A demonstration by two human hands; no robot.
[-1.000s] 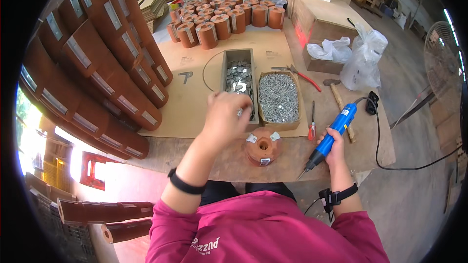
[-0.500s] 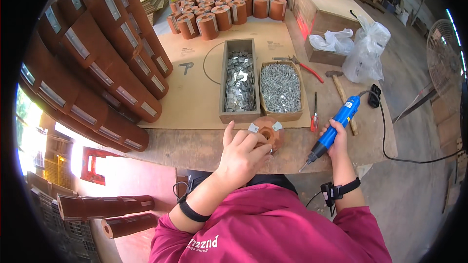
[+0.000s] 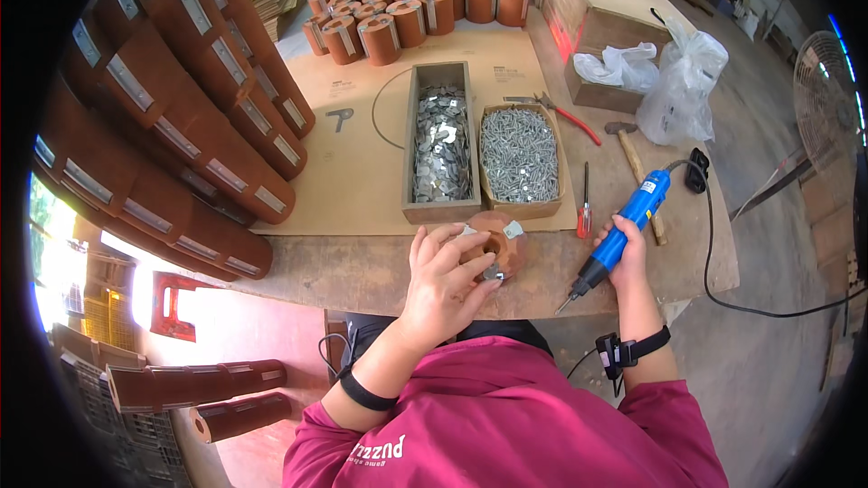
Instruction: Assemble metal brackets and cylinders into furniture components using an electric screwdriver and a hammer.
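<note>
A reddish-brown cylinder [image 3: 508, 251] with a central hole stands at the table's front edge, its top end facing up. Small metal plates lie on its rim, one pale plate [image 3: 514, 229] at the far right. My left hand [image 3: 438, 278] reaches over the cylinder's left side, thumb and a finger closed on another small metal plate [image 3: 494, 272] at the near rim. In my right hand [image 3: 627, 253] is a blue electric screwdriver [image 3: 644, 203], gripped round its body, its bit pointing down and left beside the cylinder.
Beyond the cylinder stand a wooden box [image 3: 407, 158] of metal plates and a carton [image 3: 562, 163] of screws. A red screwdriver [image 3: 583, 220], pliers [image 3: 574, 122] and a hammer [image 3: 631, 146] lie rightward. Tall brown columns [image 3: 181, 126] lean at left; finished-looking cylinders [image 3: 380, 39] crowd the back.
My left fingers have spread and shifted slightly, uncovering the metal plate at the cylinder's near rim. The electric screwdriver stays almost in place. The view has tilted slightly.
</note>
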